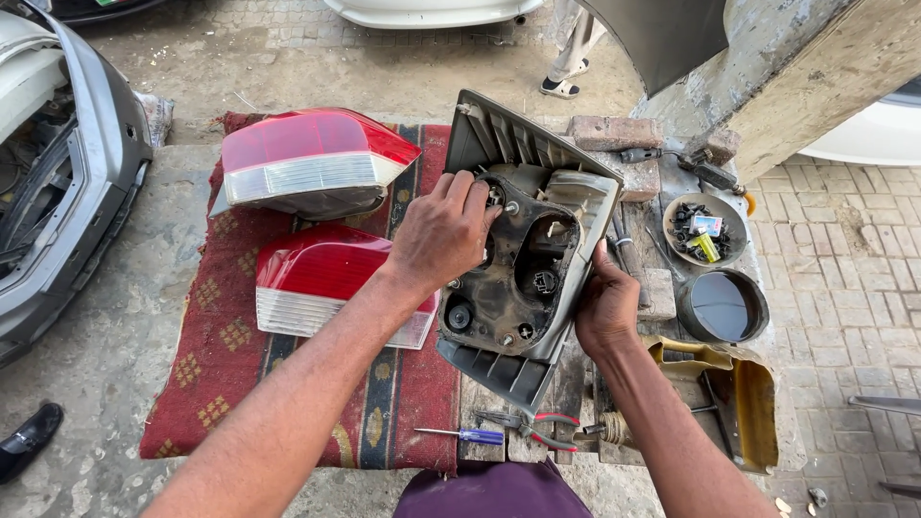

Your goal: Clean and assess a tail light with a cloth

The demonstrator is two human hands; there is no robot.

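Note:
A car tail-light unit (531, 251) stands tilted on edge, its grey back with bulb sockets facing me. My left hand (443, 230) presses on the upper left of that back, fingers curled over a socket. My right hand (606, 305) holds the unit's right edge from behind. Two more red-and-white tail lights lie to the left on a red patterned cloth (206, 374): one further away (312, 161), one nearer (321, 280).
A small blue-handled screwdriver (467, 435) and red-handled pliers (532, 429) lie at the near edge. A round dish of small parts (708, 230), a dark bowl (724, 307), bricks (616, 132) and a yellowed container (743, 398) sit right. A grey car bumper (86, 182) stands left.

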